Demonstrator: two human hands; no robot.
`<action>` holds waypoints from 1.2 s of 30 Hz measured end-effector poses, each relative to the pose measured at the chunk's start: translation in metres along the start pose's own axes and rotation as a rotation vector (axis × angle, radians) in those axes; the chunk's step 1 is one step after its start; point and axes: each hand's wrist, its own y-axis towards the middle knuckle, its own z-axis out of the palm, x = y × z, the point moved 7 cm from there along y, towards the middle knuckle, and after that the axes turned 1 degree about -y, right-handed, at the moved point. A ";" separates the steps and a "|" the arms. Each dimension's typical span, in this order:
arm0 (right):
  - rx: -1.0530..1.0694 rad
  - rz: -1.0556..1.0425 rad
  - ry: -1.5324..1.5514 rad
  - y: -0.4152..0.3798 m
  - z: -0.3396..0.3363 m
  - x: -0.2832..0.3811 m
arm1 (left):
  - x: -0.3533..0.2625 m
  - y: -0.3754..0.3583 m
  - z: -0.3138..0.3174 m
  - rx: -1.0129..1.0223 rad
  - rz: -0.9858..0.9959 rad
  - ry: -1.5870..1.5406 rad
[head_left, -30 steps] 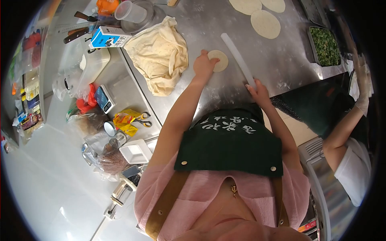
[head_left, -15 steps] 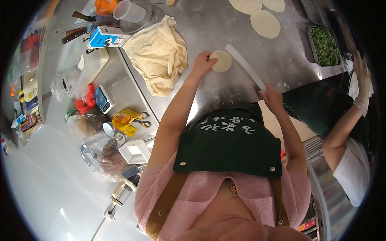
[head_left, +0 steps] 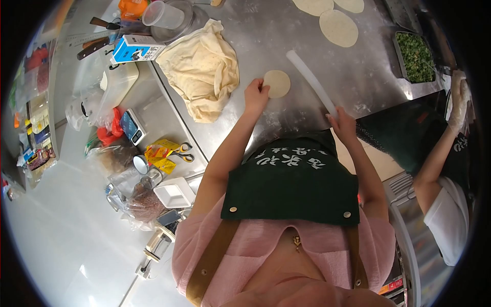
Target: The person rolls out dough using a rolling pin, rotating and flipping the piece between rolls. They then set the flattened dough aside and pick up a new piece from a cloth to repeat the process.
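Drawn slightly bodyward since the earlier frame, the left hand (head_left: 256, 96), forearm reaching forward, pinched the dough disc (head_left: 279, 83) just to its right. Farther right, the right hand (head_left: 344, 125), forearm angled inward, gripped the rolling pin (head_left: 311, 78); dough rounds (head_left: 338, 28) lay beyond both hands.

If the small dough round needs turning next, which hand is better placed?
Probably the left hand: it grips the dough round by its edge, while the right hand holds the rolling pin.

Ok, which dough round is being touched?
The dough round beside the rolling pin; its edge meets the left hand. The other three rounds lie farther off, untouched.
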 end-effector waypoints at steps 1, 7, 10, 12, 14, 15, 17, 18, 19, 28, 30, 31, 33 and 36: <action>-0.011 -0.042 -0.039 0.003 -0.007 0.004 | 0.010 0.000 -0.001 0.016 -0.034 0.005; -0.028 -0.376 -0.216 0.034 -0.031 0.029 | 0.012 0.030 0.000 0.176 -0.131 -0.194; -0.048 -0.534 -0.246 0.056 -0.030 0.068 | 0.003 0.044 0.013 0.295 -0.025 -0.001; -0.060 -0.603 -0.253 0.073 -0.021 0.089 | -0.001 0.044 0.020 0.324 0.031 0.098; -0.051 -0.631 -0.252 0.091 -0.007 0.093 | -0.009 0.039 0.022 0.310 0.036 0.144; -0.044 -0.644 -0.251 0.096 -0.001 0.094 | -0.010 0.036 0.020 0.290 0.060 0.143; 0.024 -0.618 -0.270 0.104 0.010 0.092 | -0.012 0.032 0.018 0.248 0.106 0.138; 0.059 -0.606 -0.281 0.106 0.014 0.091 | -0.011 0.029 0.017 0.242 0.106 0.122; 0.037 -0.592 -0.276 0.105 0.014 0.092 | -0.011 0.027 0.016 0.235 0.106 0.106; -0.252 -0.297 -0.345 0.123 0.046 0.110 | -0.008 0.021 0.012 0.215 0.125 0.073; -0.229 -0.264 -0.395 0.117 0.048 0.106 | -0.011 0.025 0.012 0.206 0.130 0.053; -0.224 -0.264 -0.406 0.121 0.047 0.107 | -0.011 0.026 0.012 0.193 0.135 0.040; -0.208 -0.249 -0.421 0.129 0.049 0.110 | -0.008 0.024 0.014 0.190 0.133 0.031; -0.255 -0.244 -0.387 0.131 0.046 0.116 | -0.003 0.023 0.015 0.202 0.116 0.022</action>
